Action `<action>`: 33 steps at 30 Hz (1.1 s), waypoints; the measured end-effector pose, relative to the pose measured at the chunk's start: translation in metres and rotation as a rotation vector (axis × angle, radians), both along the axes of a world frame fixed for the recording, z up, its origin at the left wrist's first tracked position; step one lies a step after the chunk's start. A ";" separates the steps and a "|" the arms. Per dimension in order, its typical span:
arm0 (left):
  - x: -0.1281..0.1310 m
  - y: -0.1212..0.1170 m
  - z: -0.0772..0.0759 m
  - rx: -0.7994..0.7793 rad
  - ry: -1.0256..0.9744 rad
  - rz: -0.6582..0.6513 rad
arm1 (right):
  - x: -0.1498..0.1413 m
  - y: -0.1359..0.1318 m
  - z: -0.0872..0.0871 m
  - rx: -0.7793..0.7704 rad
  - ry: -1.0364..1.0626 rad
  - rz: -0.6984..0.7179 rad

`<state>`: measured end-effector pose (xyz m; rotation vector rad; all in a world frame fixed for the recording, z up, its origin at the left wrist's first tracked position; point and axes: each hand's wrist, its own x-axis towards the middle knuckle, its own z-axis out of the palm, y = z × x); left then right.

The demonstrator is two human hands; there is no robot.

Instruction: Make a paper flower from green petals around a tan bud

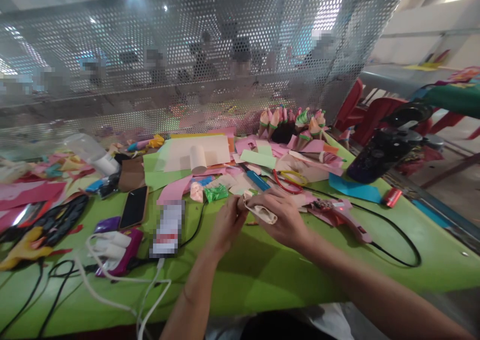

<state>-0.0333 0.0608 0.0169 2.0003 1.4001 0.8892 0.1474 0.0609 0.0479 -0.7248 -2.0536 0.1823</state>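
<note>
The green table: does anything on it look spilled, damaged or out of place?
No spill or clear damage shows. Untidy, though: white cables loop loosely at left, and coloured paper lies in an overlapping jumble, unstacked, beyond the left hand and right hand.

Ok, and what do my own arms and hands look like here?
Your bare left hand and bare right hand wear no gloves. Both bare forearms show no sleeves or watches; the fingers are too blurred to rule out rings.

Matt, papery cream roll (265,213), plastic glue gun (345,214), perforated metal screen (210,25) (tabletop (258,275) smooth)
</note>
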 end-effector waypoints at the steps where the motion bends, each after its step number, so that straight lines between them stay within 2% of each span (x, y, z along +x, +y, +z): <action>1: 0.000 0.000 0.000 0.007 -0.006 -0.003 | 0.000 0.000 0.001 -0.043 0.026 0.010; 8: -0.002 -0.004 0.000 -0.005 0.024 -0.055 | -0.004 0.002 0.000 -0.421 0.126 0.032; 11: -0.002 -0.004 -0.001 -0.019 0.062 -0.035 | -0.004 0.001 0.001 -0.520 0.076 0.046; 15: -0.002 -0.001 -0.005 0.011 0.014 -0.035 | -0.001 -0.001 0.005 -0.595 0.038 0.138; 17: 0.000 -0.001 -0.005 -0.003 -0.037 -0.040 | 0.000 -0.002 0.006 -0.575 0.070 0.151; 22: 0.003 -0.002 -0.006 -0.001 -0.133 -0.067 | -0.002 0.001 0.001 -0.392 0.178 0.097; 29: 0.005 -0.004 -0.001 -0.035 -0.119 -0.025 | -0.006 0.006 -0.008 -0.456 0.320 -0.068; 33: 0.007 -0.006 0.002 -0.065 -0.174 -0.080 | -0.003 0.006 -0.007 -0.308 0.297 -0.091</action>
